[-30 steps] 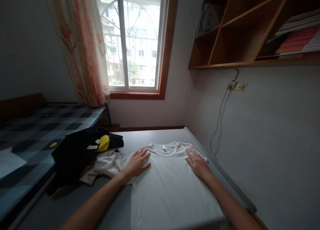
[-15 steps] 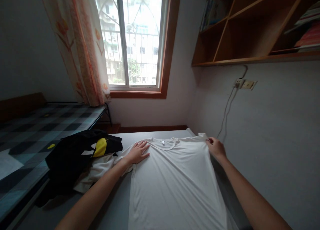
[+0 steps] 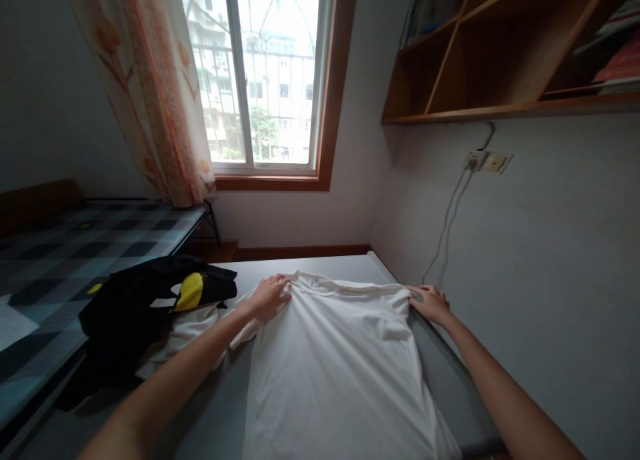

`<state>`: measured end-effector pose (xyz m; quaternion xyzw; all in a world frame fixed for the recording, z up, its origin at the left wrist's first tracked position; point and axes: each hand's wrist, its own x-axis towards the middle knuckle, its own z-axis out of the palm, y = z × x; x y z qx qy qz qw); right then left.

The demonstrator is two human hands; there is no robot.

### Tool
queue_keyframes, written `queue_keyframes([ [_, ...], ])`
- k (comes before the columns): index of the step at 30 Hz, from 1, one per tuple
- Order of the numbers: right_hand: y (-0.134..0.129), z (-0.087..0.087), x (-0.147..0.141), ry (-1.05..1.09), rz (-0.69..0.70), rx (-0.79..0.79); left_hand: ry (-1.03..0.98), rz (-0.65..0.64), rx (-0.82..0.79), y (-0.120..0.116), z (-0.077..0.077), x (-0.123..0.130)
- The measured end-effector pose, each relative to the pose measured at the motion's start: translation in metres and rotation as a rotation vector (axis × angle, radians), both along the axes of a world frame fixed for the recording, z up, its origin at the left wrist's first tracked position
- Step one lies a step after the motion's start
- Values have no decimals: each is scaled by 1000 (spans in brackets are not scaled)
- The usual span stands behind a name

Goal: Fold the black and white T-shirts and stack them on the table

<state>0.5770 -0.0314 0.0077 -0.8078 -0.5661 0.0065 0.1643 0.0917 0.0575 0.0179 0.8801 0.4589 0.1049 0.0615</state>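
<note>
A white T-shirt [image 3: 330,367] lies spread on a light grey tabletop [image 3: 200,420], collar at the far end, with slanting creases down its front. At its left shoulder, beside the collar, my left hand [image 3: 270,297] has its fingers drawn together on the fabric. My right hand [image 3: 431,304] pinches the opposite shoulder near the sleeve, close to the table's right edge. That sleeve is bunched and its end is not clearly visible. My left forearm passes over part of the other sleeve.
Black clothing [image 3: 135,300] with a yellow and white print is heaped on the left, over some pale cloth [image 3: 187,333]. Beyond it stands a bed with a checked cover [image 3: 150,230]. A wall shelf [image 3: 500,67] hangs above right, over a socket [image 3: 485,160] with cables.
My left hand has gone from lying flat with spread fingers to gathering the shoulder fabric. My right hand has lowered slightly, and the shirt's right shoulder and sleeve have slackened and bunched.
</note>
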Motion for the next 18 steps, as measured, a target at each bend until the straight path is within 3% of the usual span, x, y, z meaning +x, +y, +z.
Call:
queue_keyframes([
  [4,8,2,-11,54,83,128,29,70,16,5,-4,7],
  [8,18,12,-22,512,213,285,24,99,79,3,-12,9],
  [13,24,30,-35,1022,117,362,-5,142,152,-1,-24,9],
  [16,22,41,-38,1145,44,290,-18,145,166,-1,-28,8],
  [18,21,45,-33,1120,7,252,-28,142,171,-1,-29,8],
])
